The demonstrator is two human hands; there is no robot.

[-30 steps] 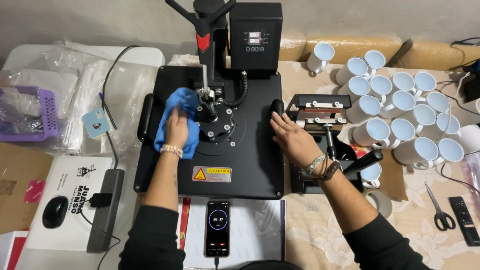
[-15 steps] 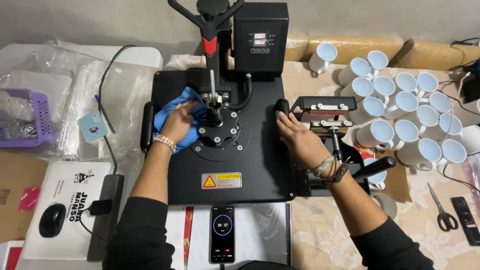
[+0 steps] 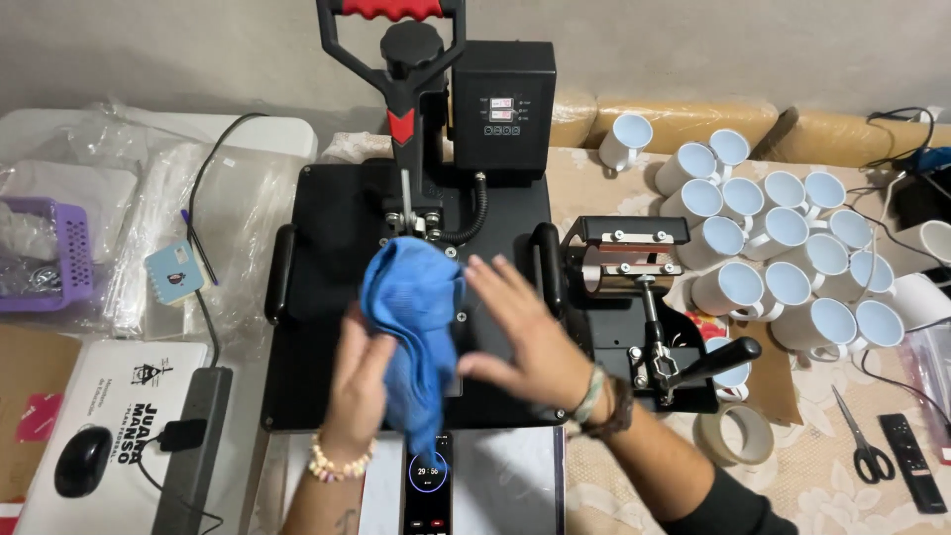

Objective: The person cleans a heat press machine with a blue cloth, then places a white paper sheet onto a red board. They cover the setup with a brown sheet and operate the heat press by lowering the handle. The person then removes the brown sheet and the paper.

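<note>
A grey wall backs a crowded bench point(image 3: 812, 476) covered with a pale patterned cloth. A black heat press point(image 3: 327, 297) fills the middle, its red-gripped lever and control box rising at 12 o'clock. Both hands are over the press's flat plate. The left hand point(image 3: 359, 391) grips a blue cloth point(image 3: 414, 327), which hangs bunched and lifted from the plate. The right hand point(image 3: 520, 332) lies flat and spread, fingers released, just at 3 o'clock of the cloth and touching its edge. A phone point(image 3: 429, 485) with a lit screen lies at 6 o'clock, below the press. At 3 o'clock stands a mug press attachment point(image 3: 634, 267), and beyond it a cluster of white mugs point(image 3: 783, 267) at 2 o'clock. A tape roll point(image 3: 735, 434) and scissors point(image 3: 864, 446) lie at 4 o'clock. A purple basket point(image 3: 69, 258) sits at 9 o'clock, a black mouse point(image 3: 82, 461) at 8 o'clock.
</note>
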